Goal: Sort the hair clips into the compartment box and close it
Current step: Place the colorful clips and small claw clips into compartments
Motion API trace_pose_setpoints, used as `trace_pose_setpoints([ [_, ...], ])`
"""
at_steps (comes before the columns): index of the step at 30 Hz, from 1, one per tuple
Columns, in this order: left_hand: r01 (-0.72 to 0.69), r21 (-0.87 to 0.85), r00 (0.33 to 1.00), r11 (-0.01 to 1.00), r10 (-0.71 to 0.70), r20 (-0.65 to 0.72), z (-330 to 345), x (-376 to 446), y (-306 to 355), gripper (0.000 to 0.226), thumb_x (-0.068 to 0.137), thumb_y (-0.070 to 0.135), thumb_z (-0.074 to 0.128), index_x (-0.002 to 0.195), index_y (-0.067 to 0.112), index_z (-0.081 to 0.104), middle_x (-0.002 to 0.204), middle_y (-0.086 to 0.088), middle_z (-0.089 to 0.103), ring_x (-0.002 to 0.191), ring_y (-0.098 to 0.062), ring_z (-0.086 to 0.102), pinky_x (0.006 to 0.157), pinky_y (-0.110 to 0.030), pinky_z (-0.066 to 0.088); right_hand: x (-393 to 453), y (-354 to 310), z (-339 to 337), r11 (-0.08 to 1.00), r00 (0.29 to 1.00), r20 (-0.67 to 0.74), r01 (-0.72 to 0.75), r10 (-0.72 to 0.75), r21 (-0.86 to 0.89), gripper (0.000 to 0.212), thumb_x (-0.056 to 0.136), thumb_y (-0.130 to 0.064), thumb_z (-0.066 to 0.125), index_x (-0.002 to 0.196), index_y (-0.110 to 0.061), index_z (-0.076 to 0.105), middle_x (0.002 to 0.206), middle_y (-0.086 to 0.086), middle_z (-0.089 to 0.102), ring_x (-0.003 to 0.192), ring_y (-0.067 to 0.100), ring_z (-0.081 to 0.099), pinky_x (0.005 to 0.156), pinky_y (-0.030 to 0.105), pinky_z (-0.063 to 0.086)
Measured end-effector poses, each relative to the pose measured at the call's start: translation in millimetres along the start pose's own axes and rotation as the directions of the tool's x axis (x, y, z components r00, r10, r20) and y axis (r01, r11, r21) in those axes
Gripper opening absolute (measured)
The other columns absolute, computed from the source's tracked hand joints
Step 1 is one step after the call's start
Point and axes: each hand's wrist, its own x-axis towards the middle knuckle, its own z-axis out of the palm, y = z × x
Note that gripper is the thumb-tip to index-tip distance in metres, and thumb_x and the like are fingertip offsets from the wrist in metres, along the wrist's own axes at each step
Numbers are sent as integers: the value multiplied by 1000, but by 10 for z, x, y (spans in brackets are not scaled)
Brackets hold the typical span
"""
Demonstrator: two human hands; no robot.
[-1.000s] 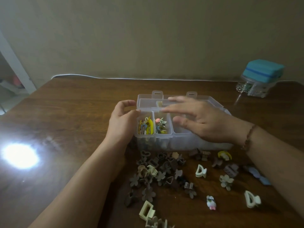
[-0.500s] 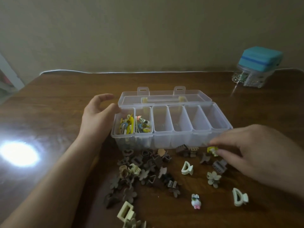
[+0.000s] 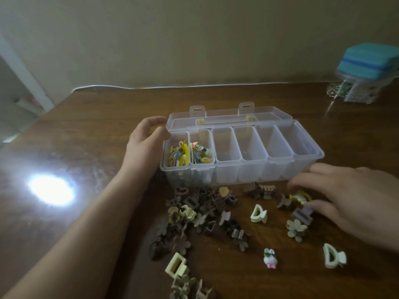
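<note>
Clips of small hard plastic, mostly brown and beige claw shapes, lie scattered on the dark wooden table just in front of the clear plastic compartment box. They look light, stiff and smooth, likely to skid if nudged, so each is best pinched across its body between thumb and fingertip. The box runs its long axis left to right, six compartments side by side, lid laid back open toward the wall; the two leftmost hold colourful clips, the other four look bare. The left hand rests against the box's left end, fingers loosely curved, steadying it. The right hand reaches low over the clips near a yellow one; whether its fingers already pinch anything I cannot tell.
</note>
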Motion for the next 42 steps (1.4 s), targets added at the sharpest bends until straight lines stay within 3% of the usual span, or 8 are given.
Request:
trace_pose_setpoints([
  [5,10,-3,1000,1000,-10,24,-4,-12,5,34,90,15,52,120,25,64,114,0,66,100,-16,67,74,-31,53,-3,10,19,999,999,22,26,-27,34,43,93,-47,46,126,-64,24,115,-33,32,101,4,52,82,27,51],
  [11,12,-21,999,1000,-11,43,-7,0,13,34,91,16,52,122,25,62,118,0,65,96,-11,67,68,-24,52,-10,28,-87,975,998,46,34,-46,221,39,87,-34,63,93,-67,43,107,-34,43,98,-3,49,84,28,50],
  [19,12,-38,998,999,-10,54,-25,-14,53,35,93,14,50,126,24,60,105,10,64,78,1,63,47,-8,45,-106,91,-259,976,989,-135,80,-54,200,31,76,-75,41,107,-71,45,107,-41,54,96,-8,57,74,30,55],
  [22,26,-37,998,999,-24,66,-30,-17,63,34,94,16,50,125,26,59,105,9,64,81,-1,64,51,-12,48,-21,-168,-445,947,964,-230,195,-137,255,35,79,-69,49,110,-54,55,100,-31,61,82,-9,60,58,8,48],
  [27,42,-43,996,998,-39,80,-31,-15,70,33,94,17,50,125,26,58,103,9,65,81,-2,66,54,-16,50,651,-558,-649,913,896,-401,313,-191,263,29,84,-52,57,107,-36,65,90,-24,61,76,-9,55,58,13,39],
  [32,68,-55,994,996,-63,92,-54,-6,55,35,93,17,54,127,26,58,112,-3,67,89,-16,71,63,-29,56,1197,-636,-565,967,939,-296,221,-176,128,30,89,-53,57,112,-36,65,109,-14,56,95,2,53,83,36,51],
  [36,89,-70,992,994,-82,100,-50,11,50,35,93,14,54,126,28,57,114,-3,66,92,-20,71,69,-36,59,964,-415,-721,938,909,-346,303,-232,169,25,92,-39,59,114,-30,66,110,-14,59,87,-13,50,72,9,38],
  [42,116,-127,989,985,-104,101,-48,48,3,36,94,14,56,127,25,58,117,-4,66,97,-22,70,79,-42,58,24,307,-778,898,933,-352,222,-82,379,15,82,-52,61,93,-44,67,91,-19,67,87,3,63,66,17,52],
])
